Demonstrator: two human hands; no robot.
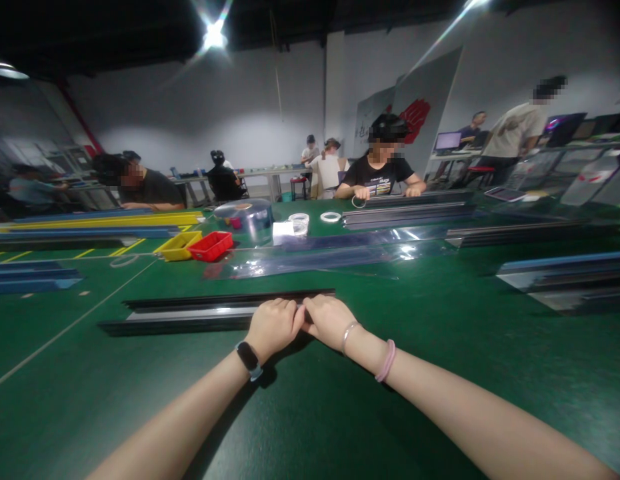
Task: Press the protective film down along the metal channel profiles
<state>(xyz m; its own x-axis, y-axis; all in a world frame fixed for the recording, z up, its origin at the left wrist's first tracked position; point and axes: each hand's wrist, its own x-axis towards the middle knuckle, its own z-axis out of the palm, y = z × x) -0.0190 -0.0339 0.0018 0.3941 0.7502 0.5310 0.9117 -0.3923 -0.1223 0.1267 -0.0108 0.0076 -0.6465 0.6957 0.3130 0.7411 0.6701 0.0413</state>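
Observation:
A long black channel profile (pixel 190 327) with a pale grey strip along its inside lies crosswise on the green table (pixel 200 400). At its right end, my left hand (pixel 274 325), with a watch on the wrist, is closed on the profile. Right beside it, my right hand (pixel 331 321), wearing a bracelet and a pink band, is closed at the same end. The thumbs nearly meet, and the fingertips of both hands are hidden behind and under the profile.
Clear plastic sheets (pixel 340 257) lie beyond the profile. A yellow bin (pixel 180 245) and a red bin (pixel 211 246) stand behind it. Stacked profiles (pixel 565 283) lie at right, blue ones (pixel 30 277) at left. Across the table, a person (pixel 383 170) handles other profiles.

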